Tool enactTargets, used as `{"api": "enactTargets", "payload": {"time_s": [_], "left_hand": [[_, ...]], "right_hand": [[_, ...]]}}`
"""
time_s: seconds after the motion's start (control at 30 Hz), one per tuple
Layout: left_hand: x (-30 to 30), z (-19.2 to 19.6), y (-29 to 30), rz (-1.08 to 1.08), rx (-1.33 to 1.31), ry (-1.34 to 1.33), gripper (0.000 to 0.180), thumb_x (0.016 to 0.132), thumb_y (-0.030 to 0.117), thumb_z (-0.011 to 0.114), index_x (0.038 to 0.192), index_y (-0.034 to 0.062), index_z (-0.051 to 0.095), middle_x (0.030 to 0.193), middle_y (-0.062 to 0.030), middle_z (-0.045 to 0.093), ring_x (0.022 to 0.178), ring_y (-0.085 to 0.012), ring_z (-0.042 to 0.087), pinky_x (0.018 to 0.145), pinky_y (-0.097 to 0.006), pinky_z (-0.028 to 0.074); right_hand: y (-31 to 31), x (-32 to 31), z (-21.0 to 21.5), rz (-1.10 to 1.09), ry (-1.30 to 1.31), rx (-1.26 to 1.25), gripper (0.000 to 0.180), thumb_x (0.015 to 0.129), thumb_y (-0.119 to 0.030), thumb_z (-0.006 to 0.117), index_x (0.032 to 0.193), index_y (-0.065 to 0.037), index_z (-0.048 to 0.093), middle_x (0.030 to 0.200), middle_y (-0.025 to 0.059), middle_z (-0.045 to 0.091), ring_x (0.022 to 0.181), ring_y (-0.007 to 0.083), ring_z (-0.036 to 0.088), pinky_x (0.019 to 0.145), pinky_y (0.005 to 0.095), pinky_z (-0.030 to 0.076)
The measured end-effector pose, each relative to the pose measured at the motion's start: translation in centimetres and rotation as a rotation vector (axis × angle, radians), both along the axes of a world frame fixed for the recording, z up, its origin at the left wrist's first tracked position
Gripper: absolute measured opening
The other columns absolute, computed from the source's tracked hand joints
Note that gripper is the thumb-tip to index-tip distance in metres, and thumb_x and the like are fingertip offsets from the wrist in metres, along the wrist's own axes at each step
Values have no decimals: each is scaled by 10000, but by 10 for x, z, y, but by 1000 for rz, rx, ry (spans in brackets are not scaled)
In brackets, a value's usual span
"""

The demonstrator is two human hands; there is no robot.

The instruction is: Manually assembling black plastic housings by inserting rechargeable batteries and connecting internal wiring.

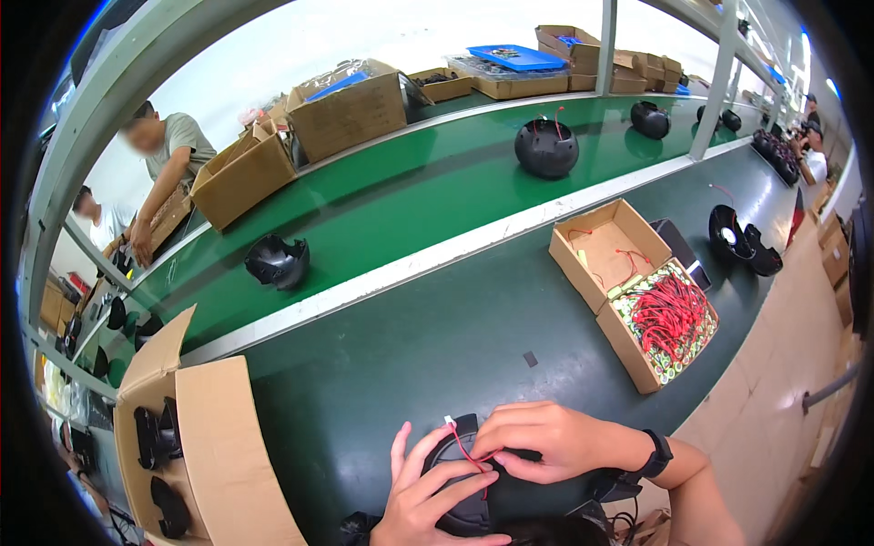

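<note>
A black rounded plastic shell (466,515) is at the near edge of the green bench, below the middle of the picture. My left hand (428,499) holds it from the left, some fingers laid across it and others along its side. A red wire (462,445) with a small white connector (450,420) rises over the shell. My right hand (543,443) has thumb and fingertips pinched on this wire, close to the left fingertips. Part of the shell is hidden under both hands, so the wire's lower end is hard to see.
To the right, an open carton (628,350) holds green-white battery cells with red and black wires. A carton of black parts (209,428) stands left. Beyond a pale rail (428,255), a green belt (401,196) carries black shells (546,150). A person (168,155) works across it.
</note>
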State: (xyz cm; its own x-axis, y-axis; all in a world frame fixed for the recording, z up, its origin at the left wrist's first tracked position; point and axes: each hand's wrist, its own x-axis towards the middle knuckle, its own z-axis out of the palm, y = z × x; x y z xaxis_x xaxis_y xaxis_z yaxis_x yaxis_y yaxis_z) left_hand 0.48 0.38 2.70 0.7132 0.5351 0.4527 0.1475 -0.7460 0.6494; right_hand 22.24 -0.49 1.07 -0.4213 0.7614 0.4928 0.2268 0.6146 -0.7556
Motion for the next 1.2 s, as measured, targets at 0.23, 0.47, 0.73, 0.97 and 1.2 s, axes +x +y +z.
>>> {"api": "enactTargets", "payload": {"time_s": [0.23, 0.47, 0.73, 0.97, 1.2], "left_hand": [[6, -8, -6, 109, 34, -126, 481, 560, 199, 844, 969, 22, 664, 994, -135, 596, 1138, -432, 516, 982, -553, 376], [8, -10, -7, 139, 43, -169, 438, 574, 160, 839, 944, -6, 673, 961, -171, 604, 1100, -439, 557, 973, -535, 409], [6, -14, -9, 136, 53, -279, 257, 623, 8, 809, 847, 11, 683, 824, -115, 654, 920, -313, 641, 942, -478, 457], [6, -14, -5, 96, 10, -298, 215, 636, -12, 781, 821, 11, 675, 809, -102, 655, 818, -276, 650, 889, -454, 495], [5, -15, -3, 94, 6, -302, 192, 635, -15, 758, 802, 8, 665, 800, -101, 648, 767, -253, 641, 837, -430, 514]], "right_hand": [[-5, 4, 11, 20, -83, 93, 119, 808, -56, 659, 912, -34, 605, 878, 76, 602, 759, 254, 593, 653, 348, 503], [2, -5, 20, 102, -96, 78, 86, 825, -77, 646, 884, -30, 605, 839, 78, 591, 755, 262, 601, 648, 358, 505], [13, -7, 18, 222, 96, -36, 166, 802, -8, 686, 966, -15, 667, 884, 96, 665, 749, 250, 642, 688, 320, 535], [36, 8, 6, -36, 86, 2, 244, 854, -101, 636, 1075, -1, 609, 1037, 117, 639, 949, 255, 600, 839, 366, 478], [34, -17, -38, 211, 362, -457, 334, 911, -117, 583, 1223, -10, 525, 1260, 125, 526, 1197, 229, 489, 1023, 346, 376]]}}
